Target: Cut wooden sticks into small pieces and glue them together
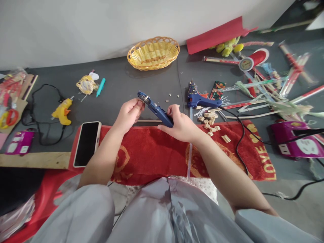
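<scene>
My right hand is closed around the handles of a blue pair of cutters, which tilts up toward the left over the table. At its metal head, the fingers of my left hand are pinched together. What they hold is hidden or too small to make out. Beneath the cutters a thin wooden stick lies along the edge of the red towel. Several small cut pieces are scattered just beyond. To the right of my right hand is a pile of short wooden pieces.
A blue glue gun with its cord stands right, near craft sticks and a red ribbon spool. A wicker basket sits at the back. Leftward are a yellow glue gun, a phone and orange-handled scissors.
</scene>
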The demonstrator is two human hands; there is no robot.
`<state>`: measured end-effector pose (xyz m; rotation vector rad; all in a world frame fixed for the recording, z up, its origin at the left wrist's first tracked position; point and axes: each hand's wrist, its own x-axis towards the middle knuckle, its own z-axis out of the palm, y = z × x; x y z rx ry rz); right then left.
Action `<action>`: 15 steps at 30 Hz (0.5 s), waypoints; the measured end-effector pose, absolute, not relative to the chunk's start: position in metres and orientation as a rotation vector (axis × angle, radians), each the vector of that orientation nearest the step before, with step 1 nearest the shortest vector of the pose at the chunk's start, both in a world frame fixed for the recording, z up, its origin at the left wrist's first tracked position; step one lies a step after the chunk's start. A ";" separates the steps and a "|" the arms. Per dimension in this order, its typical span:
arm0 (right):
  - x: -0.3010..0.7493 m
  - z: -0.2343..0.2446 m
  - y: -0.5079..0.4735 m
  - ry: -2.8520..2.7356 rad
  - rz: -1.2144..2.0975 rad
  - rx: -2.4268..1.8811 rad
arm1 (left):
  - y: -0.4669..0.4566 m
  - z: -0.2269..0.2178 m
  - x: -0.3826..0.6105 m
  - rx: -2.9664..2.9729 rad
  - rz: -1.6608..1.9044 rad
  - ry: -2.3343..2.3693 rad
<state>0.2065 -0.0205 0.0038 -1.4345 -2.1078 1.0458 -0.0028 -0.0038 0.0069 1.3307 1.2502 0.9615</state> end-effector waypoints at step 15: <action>0.212 0.014 -0.022 -2.131 1.148 -1.416 | -0.003 0.014 -0.005 1.155 0.761 1.210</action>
